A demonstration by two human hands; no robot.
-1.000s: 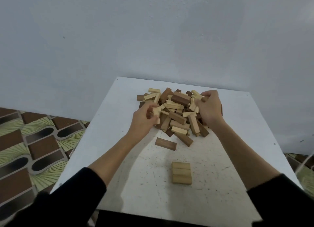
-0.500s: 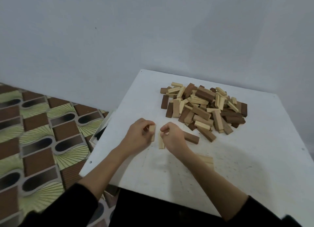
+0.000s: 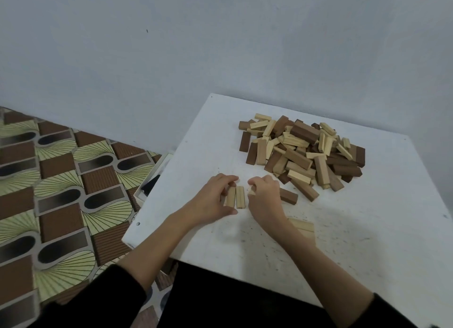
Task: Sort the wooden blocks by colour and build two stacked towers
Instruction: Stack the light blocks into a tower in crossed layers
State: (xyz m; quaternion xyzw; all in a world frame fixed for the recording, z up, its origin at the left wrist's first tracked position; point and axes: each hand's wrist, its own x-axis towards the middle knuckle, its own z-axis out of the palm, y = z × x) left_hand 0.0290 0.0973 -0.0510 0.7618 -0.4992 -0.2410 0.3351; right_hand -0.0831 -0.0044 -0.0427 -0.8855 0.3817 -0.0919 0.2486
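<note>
Head view: left hand [image 3: 212, 200] pinches two pale blocks [image 3: 235, 197] lying side by side on the white table [image 3: 367, 229]. Right hand [image 3: 263, 199], fingers curled, grips another pale block [image 3: 252, 192]; the mixed pile [image 3: 304, 151] sits behind.

1. Left hand [image 3: 210, 200] bare, no rings or watch
2. Right hand [image 3: 264, 200] bare likewise
3. Black sleeves [image 3: 98, 300] pushed up to the elbows, at 7 and 5 o'clock
</note>
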